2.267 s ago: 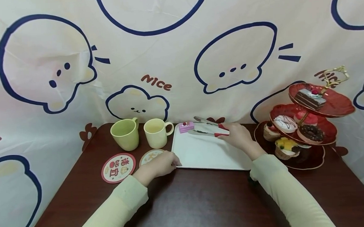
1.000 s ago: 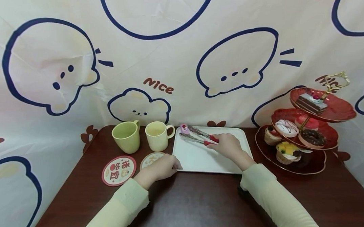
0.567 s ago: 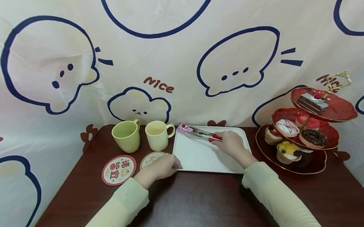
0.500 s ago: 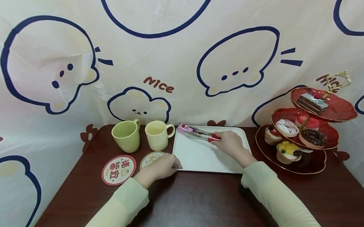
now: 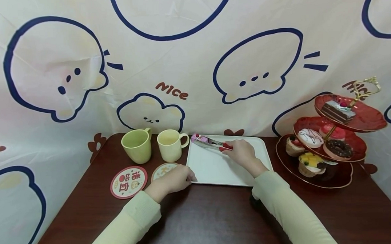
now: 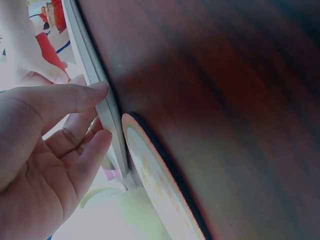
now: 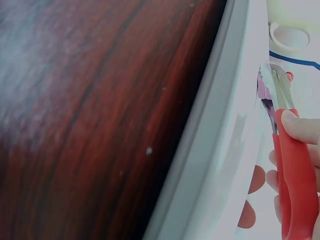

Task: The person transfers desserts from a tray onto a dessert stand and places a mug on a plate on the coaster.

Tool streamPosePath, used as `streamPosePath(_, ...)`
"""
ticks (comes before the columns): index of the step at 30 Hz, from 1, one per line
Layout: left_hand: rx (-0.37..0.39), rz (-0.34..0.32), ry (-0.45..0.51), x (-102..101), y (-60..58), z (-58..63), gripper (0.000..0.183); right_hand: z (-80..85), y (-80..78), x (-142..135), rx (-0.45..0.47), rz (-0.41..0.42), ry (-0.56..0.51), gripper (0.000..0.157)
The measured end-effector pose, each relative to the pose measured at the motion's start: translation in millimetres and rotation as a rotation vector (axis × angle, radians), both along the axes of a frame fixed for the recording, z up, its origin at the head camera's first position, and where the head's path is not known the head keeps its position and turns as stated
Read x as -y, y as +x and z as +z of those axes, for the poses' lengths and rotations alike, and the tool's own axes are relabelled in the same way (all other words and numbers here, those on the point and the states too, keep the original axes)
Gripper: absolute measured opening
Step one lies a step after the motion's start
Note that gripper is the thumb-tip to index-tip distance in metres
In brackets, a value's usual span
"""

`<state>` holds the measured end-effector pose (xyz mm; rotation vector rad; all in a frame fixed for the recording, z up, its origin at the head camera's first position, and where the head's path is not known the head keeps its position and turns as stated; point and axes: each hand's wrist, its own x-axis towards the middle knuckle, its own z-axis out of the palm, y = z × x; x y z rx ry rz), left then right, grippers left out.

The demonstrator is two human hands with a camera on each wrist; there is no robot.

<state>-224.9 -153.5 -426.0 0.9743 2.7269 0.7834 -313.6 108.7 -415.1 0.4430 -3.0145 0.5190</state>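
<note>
My right hand (image 5: 244,152) grips red-handled metal tongs (image 5: 215,143) over the white tray (image 5: 214,168). The tongs' ends close on a small purple cake slice (image 5: 197,137) with a red berry on top, at the tray's far left corner. In the right wrist view the thumb presses the red handle (image 7: 297,170), and the metal ends lie against the cake slice (image 7: 263,86). My left hand (image 5: 176,179) holds the tray's near left corner. Seen from the left wrist, its thumb and fingers bend about the tray's rim (image 6: 111,122).
A green mug (image 5: 137,146) and a cream mug (image 5: 170,145) stand left of the tray. Two round coasters lie before them, one red-rimmed (image 5: 128,182), the other (image 5: 162,170) partly behind my left hand. A three-tier red stand (image 5: 369,118) with several pastries is at right.
The tongs swung left and narrowed from spread apart to closed around the cake slice, which turned. My right hand drew slightly left and nearer me. The left hand stayed at the tray corner.
</note>
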Motion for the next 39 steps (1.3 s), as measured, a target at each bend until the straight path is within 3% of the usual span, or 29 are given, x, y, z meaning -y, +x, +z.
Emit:
streamPosePath(12,0.020,-0.004,-0.005,-1,0.4,2.9,0.023,6.4,2.2,-4,-0.018,0.002,0.038,0.050)
streamPosePath(26,0.030,0.001,-0.025,-2,0.3,6.8,0.022,32.2,15.6,-23,-0.093,0.038,0.090,0.051)
streamPosePath(32,0.040,0.005,-0.025,-1,-1.3,5.9,0.022,41.0,27.1,-38,-0.124,0.077,0.096,0.052)
streamPosePath(39,0.050,0.013,-0.018,-2,0.8,7.0,0.022,51.6,47.7,-58,-0.223,0.125,0.113,0.049)
